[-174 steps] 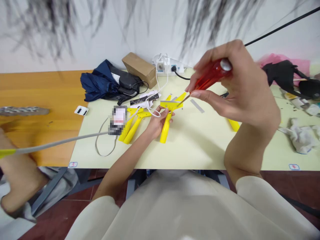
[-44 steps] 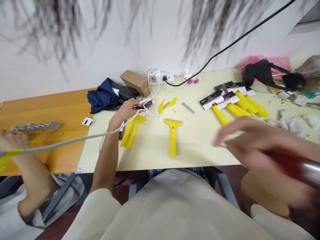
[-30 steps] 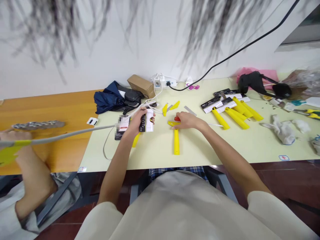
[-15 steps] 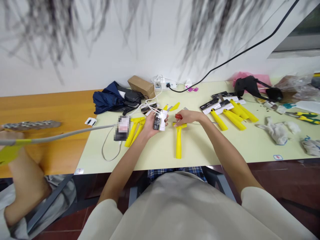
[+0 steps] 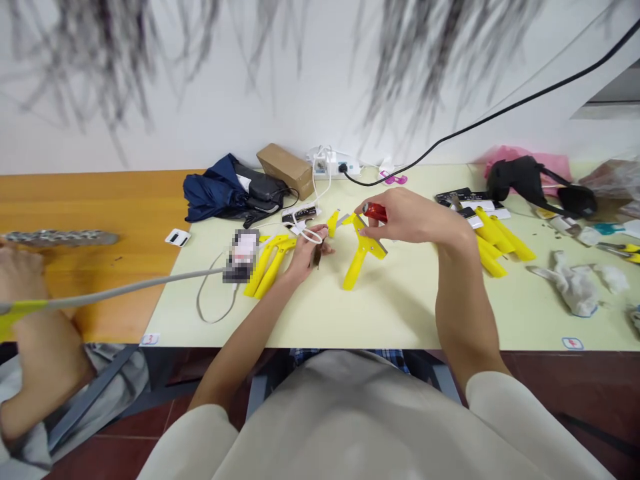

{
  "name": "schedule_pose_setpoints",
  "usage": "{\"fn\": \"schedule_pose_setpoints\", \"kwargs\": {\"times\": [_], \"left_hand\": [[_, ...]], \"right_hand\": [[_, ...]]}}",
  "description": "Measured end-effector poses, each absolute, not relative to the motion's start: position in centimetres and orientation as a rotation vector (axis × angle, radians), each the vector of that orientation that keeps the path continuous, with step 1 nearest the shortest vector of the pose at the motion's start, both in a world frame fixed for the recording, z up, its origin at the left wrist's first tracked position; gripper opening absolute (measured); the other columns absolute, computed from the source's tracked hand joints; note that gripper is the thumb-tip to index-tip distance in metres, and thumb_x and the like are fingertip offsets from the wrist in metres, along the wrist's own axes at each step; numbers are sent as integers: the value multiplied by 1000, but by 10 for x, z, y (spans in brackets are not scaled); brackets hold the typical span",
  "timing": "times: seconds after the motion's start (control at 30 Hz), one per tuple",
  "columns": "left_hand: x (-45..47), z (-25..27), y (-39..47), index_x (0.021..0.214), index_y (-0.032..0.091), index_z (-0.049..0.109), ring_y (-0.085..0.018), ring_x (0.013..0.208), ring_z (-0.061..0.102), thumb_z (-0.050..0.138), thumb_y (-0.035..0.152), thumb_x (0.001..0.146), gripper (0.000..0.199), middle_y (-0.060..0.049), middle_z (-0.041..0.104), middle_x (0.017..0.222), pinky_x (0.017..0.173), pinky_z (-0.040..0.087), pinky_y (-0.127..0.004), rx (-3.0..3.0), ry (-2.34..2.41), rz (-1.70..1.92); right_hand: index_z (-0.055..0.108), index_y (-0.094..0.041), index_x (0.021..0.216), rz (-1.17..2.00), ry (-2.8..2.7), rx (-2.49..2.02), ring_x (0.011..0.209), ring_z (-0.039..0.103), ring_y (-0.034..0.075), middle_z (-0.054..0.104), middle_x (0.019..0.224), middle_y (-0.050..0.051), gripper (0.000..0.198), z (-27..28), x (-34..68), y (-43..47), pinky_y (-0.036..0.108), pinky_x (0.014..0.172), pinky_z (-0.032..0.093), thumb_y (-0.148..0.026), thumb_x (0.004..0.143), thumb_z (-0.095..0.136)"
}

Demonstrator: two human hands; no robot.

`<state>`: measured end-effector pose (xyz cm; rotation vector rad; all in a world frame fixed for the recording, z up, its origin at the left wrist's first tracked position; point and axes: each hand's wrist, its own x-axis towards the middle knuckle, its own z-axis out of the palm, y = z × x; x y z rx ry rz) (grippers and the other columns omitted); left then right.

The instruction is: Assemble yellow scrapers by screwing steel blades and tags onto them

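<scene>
Two yellow scrapers (image 5: 271, 275) lay just left of left hand (image 5: 302, 257), which gripped a thin sleeve (image 5: 318, 253), near edge-on. Hands apart; between them, a tilted scraper (image 5: 355, 264), pinched by right hand (image 5: 407, 217), which also held a red-handled screwdriver (image 5: 376, 212).

A yellow scraper (image 5: 355, 267) slants just beside a red-handled screwdriver (image 5: 376, 212).

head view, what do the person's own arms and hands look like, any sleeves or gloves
Short, plain off-white sleeves match the shirt. Below them the forearms are bare, with no visible markings. The left hand and right hand are ungloved.
</scene>
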<state>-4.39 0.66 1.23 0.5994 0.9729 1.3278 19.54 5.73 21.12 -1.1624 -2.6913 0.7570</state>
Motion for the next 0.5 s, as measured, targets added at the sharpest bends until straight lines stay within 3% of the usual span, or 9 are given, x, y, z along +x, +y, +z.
{"fn": "schedule_pose_setpoints", "kwargs": {"times": [0.13, 0.23, 0.33, 0.5], "left_hand": [[-41, 15, 7, 119, 22, 59, -17, 76, 78, 101, 41, 72, 66, -2, 77, 102, 69, 61, -30, 583, 1052, 1320], [-39, 15, 6, 123, 24, 55, -20, 84, 81, 100, 43, 74, 69, -6, 80, 113, 72, 61, -31, 571, 1057, 1315], [-39, 11, 5, 125, 24, 57, -21, 86, 81, 100, 45, 74, 70, -7, 81, 112, 76, 61, -31, 553, 1074, 1325], [-42, 3, 3, 122, 25, 66, -25, 96, 81, 98, 49, 78, 59, -6, 81, 111, 81, 64, -34, 557, 984, 1318]], "right_hand": [[73, -25, 93, 595, -2590, -1032, 57, 50, 19, 55, 63, -2, 6, 233, 194, 34, 38, 64, 38, -29, 90, 77], [77, -27, 108, 548, -2453, -989, 60, 53, 20, 59, 66, -1, 14, 243, 193, 20, 41, 70, 45, -27, 94, 75], [76, -28, 123, 549, -2325, -965, 65, 58, 20, 66, 73, 0, 25, 245, 190, 14, 43, 79, 52, -30, 98, 75], [76, -24, 128, 636, -2230, -927, 63, 56, 18, 70, 75, -2, 32, 234, 179, 28, 43, 82, 56, -28, 96, 76]]}}
